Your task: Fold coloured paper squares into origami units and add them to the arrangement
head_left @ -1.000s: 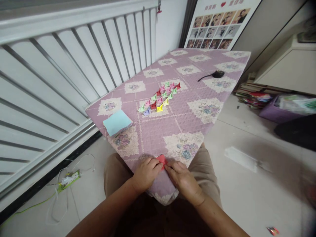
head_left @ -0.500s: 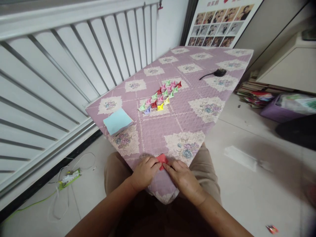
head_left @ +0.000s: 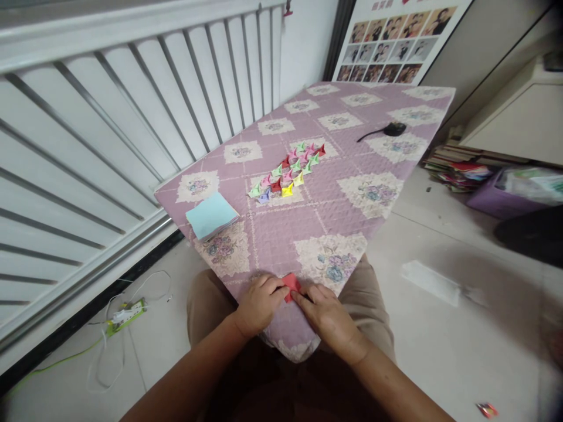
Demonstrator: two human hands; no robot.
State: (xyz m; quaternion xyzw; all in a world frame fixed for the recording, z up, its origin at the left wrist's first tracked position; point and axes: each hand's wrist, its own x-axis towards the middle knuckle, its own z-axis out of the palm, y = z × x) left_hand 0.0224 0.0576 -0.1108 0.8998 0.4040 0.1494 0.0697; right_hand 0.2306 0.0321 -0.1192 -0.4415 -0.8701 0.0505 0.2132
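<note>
So, the red paper (head_left: 292, 283) is at the near corner of the table (head_left: 275, 231), right in front of the person, with one corner aimed away from them, toward the far end. What shows looks a bit longer going away from the person than across, but fingers cover the lower sides, so its true long axis is hard to call.

It sits between the two hands: left hand (head_left: 260, 300) on its left edge, right hand (head_left: 326, 313) on its right and near side. Both have bent fingers closed on the paper — tips touching it, thumbs in close to each other over its near part.

Compared with a second ago, not much has changed — the right thumb seems a touch further across the paper, and the whole view has shifted slightly. The paper's far corner still points the same way. The folded pieces (head_left: 287, 174) further up the table and the blue pad (head_left: 212, 217) off to the left haven't moved on the cloth.
</note>
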